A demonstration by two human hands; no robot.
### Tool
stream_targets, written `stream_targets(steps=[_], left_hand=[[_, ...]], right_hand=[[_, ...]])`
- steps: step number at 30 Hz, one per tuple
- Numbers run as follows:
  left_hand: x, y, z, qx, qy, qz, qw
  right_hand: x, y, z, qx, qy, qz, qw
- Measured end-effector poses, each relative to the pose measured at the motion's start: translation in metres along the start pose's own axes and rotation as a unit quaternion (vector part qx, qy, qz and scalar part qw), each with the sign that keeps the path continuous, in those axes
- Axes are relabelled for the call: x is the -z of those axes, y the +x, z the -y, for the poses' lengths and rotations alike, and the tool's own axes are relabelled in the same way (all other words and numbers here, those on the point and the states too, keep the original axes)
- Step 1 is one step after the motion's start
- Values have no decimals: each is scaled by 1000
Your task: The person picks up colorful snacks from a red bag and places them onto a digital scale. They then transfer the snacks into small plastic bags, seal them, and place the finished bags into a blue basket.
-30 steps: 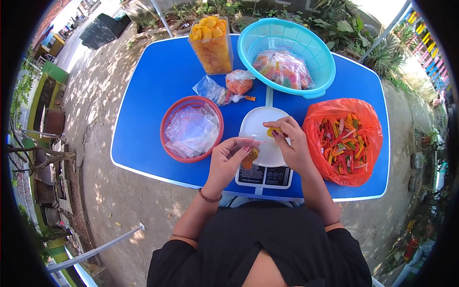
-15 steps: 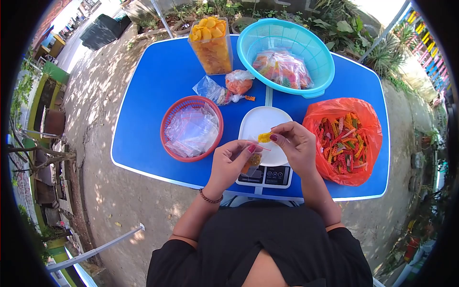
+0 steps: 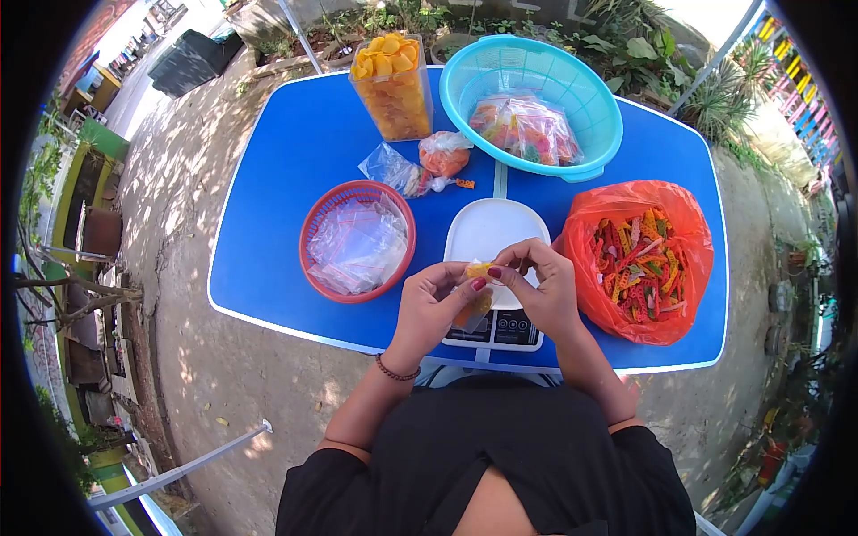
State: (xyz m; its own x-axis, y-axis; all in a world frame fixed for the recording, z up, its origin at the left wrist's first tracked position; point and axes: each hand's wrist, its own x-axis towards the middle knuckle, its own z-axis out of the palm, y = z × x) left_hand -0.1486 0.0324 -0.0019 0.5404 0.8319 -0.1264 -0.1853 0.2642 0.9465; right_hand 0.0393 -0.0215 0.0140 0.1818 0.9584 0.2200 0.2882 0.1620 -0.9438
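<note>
My left hand (image 3: pixel 436 299) is closed on a small clear zip bag (image 3: pixel 476 313) with orange and yellow pieces inside. Pinched in my right hand (image 3: pixel 542 286) is a yellow snack piece (image 3: pixel 480 269), held at the mouth of the bag. Both hands are over the front of a white kitchen scale (image 3: pixel 494 226). To the right of my right hand, a red plastic bag (image 3: pixel 585 214) lies spread around many colourful ridged snack pieces (image 3: pixel 639 268). Left of my left hand, a red basket (image 3: pixel 313 212) contains flat clear zip bags (image 3: pixel 357 246).
A turquoise basket (image 3: pixel 603 98) with filled bags (image 3: pixel 527 129) stands at the back of the blue table (image 3: pixel 259 170). Beside it is a tall clear container of yellow chips (image 3: pixel 393 94). Knotted plastic bags (image 3: pixel 442 154) and a loose orange piece (image 3: pixel 465 184) lie before them.
My right hand has moved left and slightly down, bringing the yellow snack piece to the mouth of the zip bag. My left hand stays nearly in place with the bag.
</note>
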Motion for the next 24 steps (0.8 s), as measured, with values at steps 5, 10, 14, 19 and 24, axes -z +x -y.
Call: stream_targets(steps=[5, 10, 14, 19, 24], left_hand=[[9, 0, 0, 60, -13, 17, 998], [0, 0, 3, 27, -26, 21, 999], [1, 0, 6, 29, -32, 44, 998], [1, 2, 10, 32, -40, 59, 997], [-3, 3, -1, 62, -131, 3, 989]], right_hand=[[-3, -1, -6, 10, -25, 25, 999], [-3, -2, 1, -2, -65, 118, 991], [-4, -1, 2, 9, -76, 131, 988], [14, 5, -5, 62, -44, 126, 989], [26, 10, -1, -19, -158, -22, 987]])
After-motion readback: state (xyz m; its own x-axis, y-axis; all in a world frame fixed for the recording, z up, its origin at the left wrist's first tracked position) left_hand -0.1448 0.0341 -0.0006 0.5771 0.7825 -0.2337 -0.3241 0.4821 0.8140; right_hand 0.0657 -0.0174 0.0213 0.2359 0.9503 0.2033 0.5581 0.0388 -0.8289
